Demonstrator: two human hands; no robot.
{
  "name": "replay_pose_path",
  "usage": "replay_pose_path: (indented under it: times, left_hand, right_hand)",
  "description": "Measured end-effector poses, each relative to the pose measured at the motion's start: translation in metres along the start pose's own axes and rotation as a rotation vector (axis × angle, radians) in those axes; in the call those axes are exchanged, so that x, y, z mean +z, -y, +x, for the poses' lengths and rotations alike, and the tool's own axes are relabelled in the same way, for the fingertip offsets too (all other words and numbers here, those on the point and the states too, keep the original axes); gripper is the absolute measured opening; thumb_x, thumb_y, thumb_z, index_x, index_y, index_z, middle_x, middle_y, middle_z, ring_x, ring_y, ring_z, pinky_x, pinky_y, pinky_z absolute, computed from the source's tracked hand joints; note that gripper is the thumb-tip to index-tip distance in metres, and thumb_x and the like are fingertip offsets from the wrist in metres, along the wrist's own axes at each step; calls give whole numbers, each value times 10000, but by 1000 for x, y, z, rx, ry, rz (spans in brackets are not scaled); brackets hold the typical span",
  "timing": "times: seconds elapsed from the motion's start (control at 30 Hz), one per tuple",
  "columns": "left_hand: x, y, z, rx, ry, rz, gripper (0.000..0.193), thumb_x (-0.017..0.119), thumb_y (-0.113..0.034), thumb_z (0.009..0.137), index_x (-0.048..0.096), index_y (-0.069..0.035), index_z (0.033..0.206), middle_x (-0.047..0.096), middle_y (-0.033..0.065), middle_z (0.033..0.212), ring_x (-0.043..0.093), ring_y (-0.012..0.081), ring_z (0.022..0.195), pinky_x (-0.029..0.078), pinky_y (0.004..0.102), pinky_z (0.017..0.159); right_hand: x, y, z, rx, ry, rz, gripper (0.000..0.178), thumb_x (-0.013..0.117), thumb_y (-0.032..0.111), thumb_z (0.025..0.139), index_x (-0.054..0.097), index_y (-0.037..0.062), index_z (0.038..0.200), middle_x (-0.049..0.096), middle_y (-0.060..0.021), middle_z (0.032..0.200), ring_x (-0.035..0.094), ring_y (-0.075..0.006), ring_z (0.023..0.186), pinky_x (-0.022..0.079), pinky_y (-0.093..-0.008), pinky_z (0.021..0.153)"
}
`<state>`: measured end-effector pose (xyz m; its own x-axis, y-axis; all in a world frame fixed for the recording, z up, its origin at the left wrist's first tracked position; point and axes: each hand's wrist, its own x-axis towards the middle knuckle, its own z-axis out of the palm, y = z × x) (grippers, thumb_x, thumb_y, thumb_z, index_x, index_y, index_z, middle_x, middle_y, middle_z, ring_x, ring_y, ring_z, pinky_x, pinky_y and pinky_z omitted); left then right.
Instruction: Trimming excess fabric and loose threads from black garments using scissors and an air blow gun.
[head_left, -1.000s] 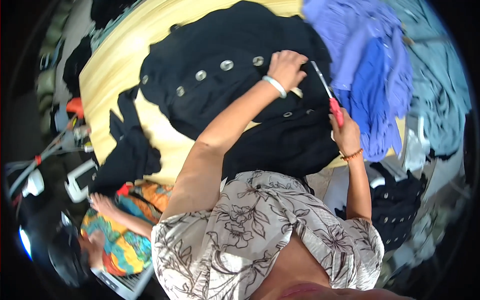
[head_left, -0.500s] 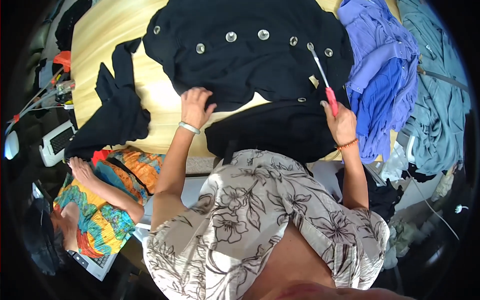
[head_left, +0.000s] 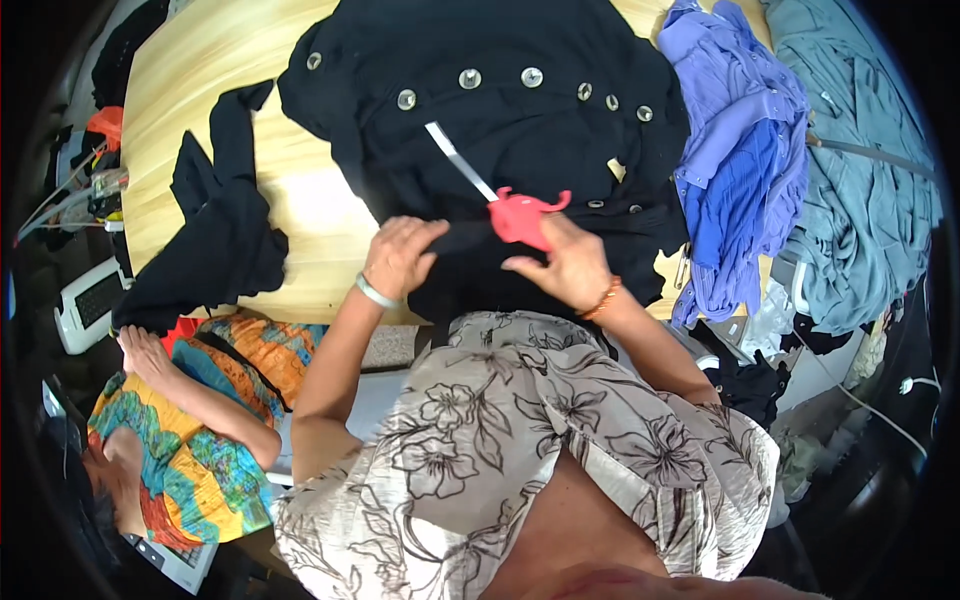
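A black garment (head_left: 560,140) with several round, metal-rimmed buttons or eyelets lies spread on the table before me. Its near edge reaches close to my body. My right hand (head_left: 570,265) is closed round the red handles of what looks like a pair of scissors (head_left: 520,218), slightly blurred. The pale metal blades point up and to the left, over the black cloth. To the left, my left hand (head_left: 402,258) rests on the garment's near part, palm down, fingers spread, holding no tool.
Another black cloth piece (head_left: 225,215) lies on the wooden table (head_left: 310,200) at left, where a co-worker's hand (head_left: 145,355) touches its near end. Purple and blue garments (head_left: 740,150) are piled at right, beside grey-green cloth (head_left: 860,170). A white keyboard-like device (head_left: 90,305) sits at far left.
My right hand has brought the scissors leftward, and their blades swung toward the left. My left hand came slightly nearer to me. The garment's near fold moved toward me, covering the wood gap.
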<state>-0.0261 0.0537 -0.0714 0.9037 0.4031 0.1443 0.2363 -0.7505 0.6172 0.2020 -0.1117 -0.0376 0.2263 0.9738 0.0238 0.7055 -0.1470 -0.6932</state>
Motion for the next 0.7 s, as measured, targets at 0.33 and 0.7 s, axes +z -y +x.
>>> replay_pose_path:
  times: [0.33,0.7]
  left_hand:
    - [-89,-45,49,-150,-3,-447,195,728,26,748,694,1,938,697,89,807,652,149,645,488,245,579]
    - [-126,29,111,-331,14,-642,139,754,-61,798,681,0,898,656,-7,826,583,73,800,482,240,773]
  right_hand:
    - [-30,-29,23,271,-440,-329,414,663,-4,582,565,24,983,623,-181,860,626,-393,795,517,-447,693]
    - [-203,-72,24,321,-348,-195,268,684,62,734,666,64,1002,682,-137,836,676,-302,811,511,-352,733]
